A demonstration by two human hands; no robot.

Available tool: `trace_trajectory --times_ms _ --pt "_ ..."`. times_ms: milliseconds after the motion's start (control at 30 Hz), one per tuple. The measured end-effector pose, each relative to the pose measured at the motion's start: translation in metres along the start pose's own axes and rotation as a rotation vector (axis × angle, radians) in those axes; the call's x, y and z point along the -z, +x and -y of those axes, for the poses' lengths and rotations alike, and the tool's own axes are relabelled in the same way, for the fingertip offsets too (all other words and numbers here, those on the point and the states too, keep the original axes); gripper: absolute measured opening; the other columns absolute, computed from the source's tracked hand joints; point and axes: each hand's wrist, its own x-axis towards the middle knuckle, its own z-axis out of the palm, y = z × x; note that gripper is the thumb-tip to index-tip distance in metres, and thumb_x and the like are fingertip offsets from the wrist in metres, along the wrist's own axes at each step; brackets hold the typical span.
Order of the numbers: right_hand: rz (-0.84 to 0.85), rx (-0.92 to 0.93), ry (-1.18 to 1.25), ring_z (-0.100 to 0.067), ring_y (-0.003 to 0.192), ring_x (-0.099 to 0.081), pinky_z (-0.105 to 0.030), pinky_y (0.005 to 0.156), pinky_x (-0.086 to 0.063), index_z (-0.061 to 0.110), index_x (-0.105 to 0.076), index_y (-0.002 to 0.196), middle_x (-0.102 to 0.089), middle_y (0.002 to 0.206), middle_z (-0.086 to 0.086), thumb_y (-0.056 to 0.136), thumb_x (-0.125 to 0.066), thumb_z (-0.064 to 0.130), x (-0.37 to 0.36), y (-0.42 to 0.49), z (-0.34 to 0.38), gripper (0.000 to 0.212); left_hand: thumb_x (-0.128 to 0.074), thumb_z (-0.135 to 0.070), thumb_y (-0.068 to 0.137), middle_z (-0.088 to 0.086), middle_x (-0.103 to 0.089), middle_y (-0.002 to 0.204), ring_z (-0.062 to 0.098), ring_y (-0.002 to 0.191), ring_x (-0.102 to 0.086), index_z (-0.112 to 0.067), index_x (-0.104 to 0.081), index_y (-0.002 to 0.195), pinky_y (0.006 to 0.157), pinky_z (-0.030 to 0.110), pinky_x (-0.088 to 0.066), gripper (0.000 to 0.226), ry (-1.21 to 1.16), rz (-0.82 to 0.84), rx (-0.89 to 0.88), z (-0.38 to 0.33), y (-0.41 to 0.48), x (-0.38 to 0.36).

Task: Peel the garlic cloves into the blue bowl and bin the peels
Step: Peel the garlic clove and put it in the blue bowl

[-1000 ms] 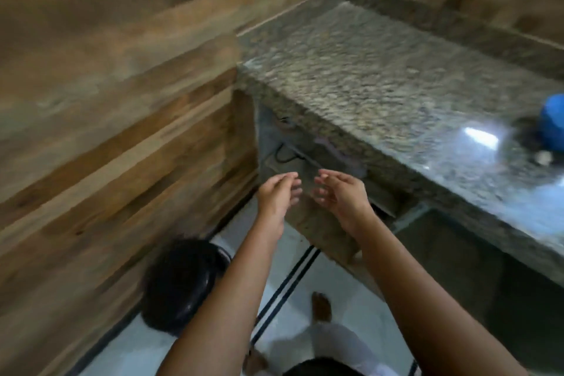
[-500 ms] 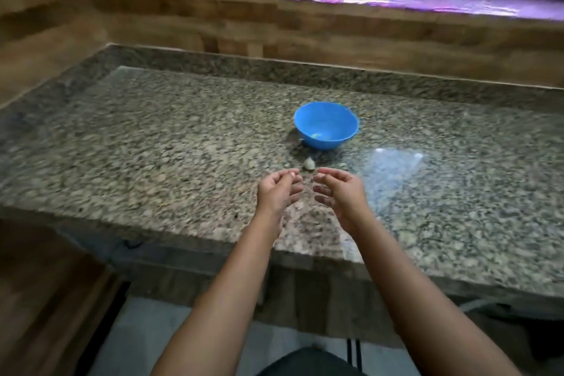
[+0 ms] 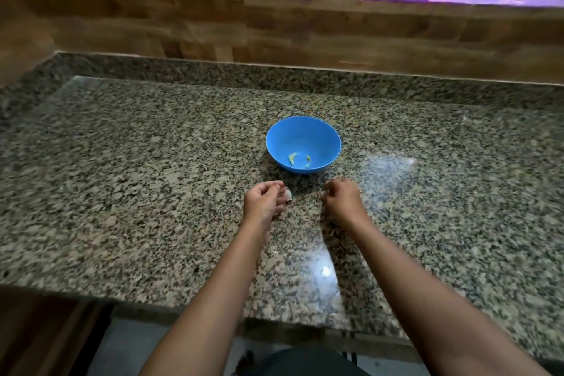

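Spanning the view, granite countertop [image 3: 152, 162]; blue bowl [image 3: 320, 137] mid-counter; left hand [image 3: 262, 201] just before it, fingers curled, grip unclear; right hand [image 3: 343, 200] alongside, apart, fingers curled, contents cannot be told; garlic clove [image 3: 287, 195] on the counter at the left fingertips; small peeled cloves [image 3: 292, 159] inside the bowl

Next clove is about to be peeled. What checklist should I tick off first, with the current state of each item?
1. Blue bowl upright on the granite counter: ok.
2. Garlic pieces lying inside the bowl: ok.
3. Garlic clove at the fingertips of the left hand: ok.
4. Left hand's grip on that clove: cannot tell.
5. Right hand free of peel: cannot tell, blurred.
6. Bin in view for the peels: not ok.
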Motion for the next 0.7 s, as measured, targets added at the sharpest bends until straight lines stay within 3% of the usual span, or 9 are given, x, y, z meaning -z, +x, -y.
trace_trajectory --times_ms 100,267,367,500,567,633,700 --pt "0.004 -0.006 -0.010 -0.027 0.096 -0.054 -0.032 0.084 -0.043 0.004 -0.067 0.099 -0.056 0.101 -0.013 0.090 -0.052 0.007 0.002 0.000 0.002 0.018 -0.047 -0.009 0.096 0.006 -0.063 0.081 0.014 0.068 -0.060 -0.013 -0.060 0.086 0.059 0.023 -0.048 0.017 0.025 0.023 -0.001 -0.001 0.012 -0.003" --pt "-0.130 -0.051 0.346 -0.009 0.074 -0.055 -0.018 0.060 -0.040 0.011 -0.063 0.095 -0.060 0.083 0.003 0.092 -0.057 0.017 0.018 -0.018 0.018 0.009 -0.048 -0.009 0.096 0.007 -0.065 0.088 0.014 0.065 -0.060 -0.011 -0.060 0.090 0.057 0.024 -0.049 0.014 0.094 0.060 0.021 -0.003 0.023 -0.002" --pt "-0.148 -0.026 0.509 -0.011 0.074 -0.057 -0.025 0.066 -0.047 0.010 -0.065 0.098 -0.063 0.083 0.001 0.091 -0.059 0.018 0.027 -0.016 0.033 0.012 -0.054 -0.008 0.092 0.004 -0.066 0.087 0.014 0.066 -0.060 -0.011 -0.063 0.099 0.055 0.025 -0.048 0.012 0.197 0.060 -0.051 0.003 0.026 0.004" --pt "-0.151 0.002 0.510 -0.018 0.081 -0.063 -0.037 0.076 -0.054 0.009 -0.066 0.105 -0.067 0.093 -0.005 0.089 -0.062 0.019 0.034 0.009 0.057 0.020 -0.069 -0.015 0.081 0.001 -0.065 0.099 0.019 0.083 -0.062 -0.024 -0.063 0.091 0.076 0.035 -0.055 0.015 0.467 0.053 -0.232 0.009 0.030 0.008" --pt "-0.149 -0.021 0.499 -0.024 0.090 -0.065 -0.042 0.082 -0.055 0.006 -0.062 0.116 -0.067 0.104 -0.009 0.090 -0.060 0.017 0.033 0.016 0.063 0.028 -0.072 -0.018 0.080 0.001 -0.057 0.107 0.017 0.092 -0.059 -0.021 -0.063 0.094 0.079 0.028 -0.050 0.016 0.625 0.071 -0.295 0.011 0.031 0.007" --pt "-0.148 -0.038 0.510 -0.023 0.088 -0.065 -0.040 0.079 -0.055 0.005 -0.061 0.118 -0.067 0.104 -0.010 0.091 -0.058 0.014 0.030 0.012 0.063 0.029 -0.070 -0.019 0.083 0.004 -0.054 0.110 0.017 0.093 -0.057 -0.014 -0.064 0.103 0.076 0.022 -0.043 0.021 0.728 0.080 -0.312 0.013 0.032 0.006" --pt "-0.132 -0.037 0.543 -0.015 0.073 -0.062 -0.030 0.063 -0.052 0.008 -0.064 0.111 -0.067 0.092 -0.006 0.091 -0.057 0.012 0.027 -0.003 0.059 0.021 -0.069 -0.020 0.084 0.006 -0.060 0.108 0.017 0.088 -0.058 -0.012 -0.063 0.106 0.071 0.021 -0.042 0.024 0.754 0.088 -0.332 0.015 0.032 0.006"
